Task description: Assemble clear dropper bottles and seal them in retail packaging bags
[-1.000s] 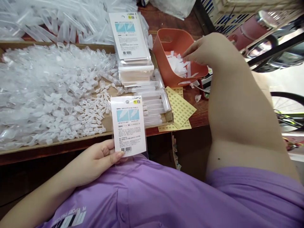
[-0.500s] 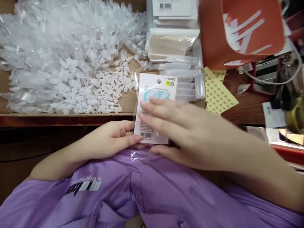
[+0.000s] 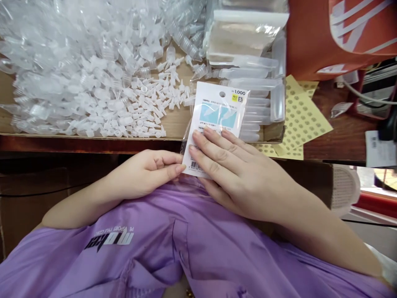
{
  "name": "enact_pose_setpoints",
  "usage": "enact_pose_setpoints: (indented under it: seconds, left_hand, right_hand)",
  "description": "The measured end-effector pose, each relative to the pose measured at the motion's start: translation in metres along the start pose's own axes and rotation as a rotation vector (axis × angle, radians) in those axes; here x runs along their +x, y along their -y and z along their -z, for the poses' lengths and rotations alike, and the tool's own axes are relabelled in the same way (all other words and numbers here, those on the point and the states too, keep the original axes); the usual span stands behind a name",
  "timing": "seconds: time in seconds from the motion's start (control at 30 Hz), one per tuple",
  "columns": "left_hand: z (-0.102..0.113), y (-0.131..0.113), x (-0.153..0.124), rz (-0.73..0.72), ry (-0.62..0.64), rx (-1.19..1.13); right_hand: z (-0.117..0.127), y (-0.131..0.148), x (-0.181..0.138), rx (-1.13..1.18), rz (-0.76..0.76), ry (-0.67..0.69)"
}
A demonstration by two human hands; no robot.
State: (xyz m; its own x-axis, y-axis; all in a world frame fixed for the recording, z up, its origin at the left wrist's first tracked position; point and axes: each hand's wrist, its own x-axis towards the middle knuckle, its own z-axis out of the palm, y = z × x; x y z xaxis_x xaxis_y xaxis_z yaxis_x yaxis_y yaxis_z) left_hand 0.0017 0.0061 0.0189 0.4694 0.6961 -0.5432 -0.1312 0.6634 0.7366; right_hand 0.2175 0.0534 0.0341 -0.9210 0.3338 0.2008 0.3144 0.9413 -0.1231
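A clear plastic bag with a white printed card (image 3: 214, 99) in it is held above my lap, tilted a little to the right. The card shows two blue panels, a hang hole, a yellow mark and a price of 1,000. My left hand (image 3: 155, 171) pinches the lower left edge of the bag between thumb and fingers. My right hand (image 3: 238, 174) lies flat over the lower right of the card, fingers stretched out and covering part of the print. What lies behind the card is hidden.
A cardboard tray (image 3: 176, 124) holds a heap of clear plastic bottles (image 3: 77, 37), small white nozzle tips (image 3: 136, 111), clear bags (image 3: 238, 35) and translucent tubes (image 3: 257, 85). To its right are yellow sticker sheets (image 3: 305, 118) and an orange bin (image 3: 310, 45).
The view has shifted, so the tray and bin sit higher and further right. My right hand has slid lower on the card, uncovering the blue panels. The left hand keeps its pinch.
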Motion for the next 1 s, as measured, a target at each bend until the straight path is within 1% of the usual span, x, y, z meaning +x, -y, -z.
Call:
enact_pose_setpoints:
  seconds: [0.1,0.23,0.3,0.37,0.43,0.5,0.63,0.77,0.87,0.93,1.0]
  left_hand:
    - [-0.001,0.004,0.003,0.021,-0.077,-0.063]
    - [-0.003,0.007,0.007,0.051,-0.079,-0.160]
    - [-0.004,0.007,0.008,0.058,-0.072,-0.194]
    - [-0.005,0.008,0.009,0.045,-0.060,-0.231]
    - [-0.006,0.009,0.010,0.030,-0.033,-0.262]
    - [-0.006,0.011,0.010,0.029,-0.016,-0.282]
    - [-0.007,0.013,0.012,0.044,-0.012,-0.326]
    - [-0.007,0.013,0.013,0.055,-0.001,-0.375]
    - [-0.007,0.013,0.013,0.064,-0.006,-0.378]
    - [-0.007,0.013,0.012,0.063,-0.008,-0.349]
    - [-0.008,0.013,0.012,0.052,-0.002,-0.332]
  right_hand:
    - [-0.005,0.000,-0.004,-0.014,-0.019,-0.023]
    - [-0.005,0.005,-0.014,0.067,-0.079,-0.050]
    - [-0.006,0.012,-0.019,0.087,-0.056,-0.061]
    - [-0.007,0.021,-0.022,0.049,0.003,-0.087]
    - [-0.008,0.030,-0.022,-0.014,0.046,-0.143]
    - [-0.008,0.036,-0.020,-0.085,0.049,-0.206]
    - [-0.006,0.039,-0.014,-0.220,0.051,-0.179]
    - [-0.002,0.038,-0.014,-0.265,0.065,-0.217]
    - [0.006,0.037,-0.016,-0.226,0.068,-0.151]
    - [0.012,0.035,-0.016,-0.149,0.068,-0.143]
    - [0.016,0.033,-0.013,-0.061,-0.005,-0.146]
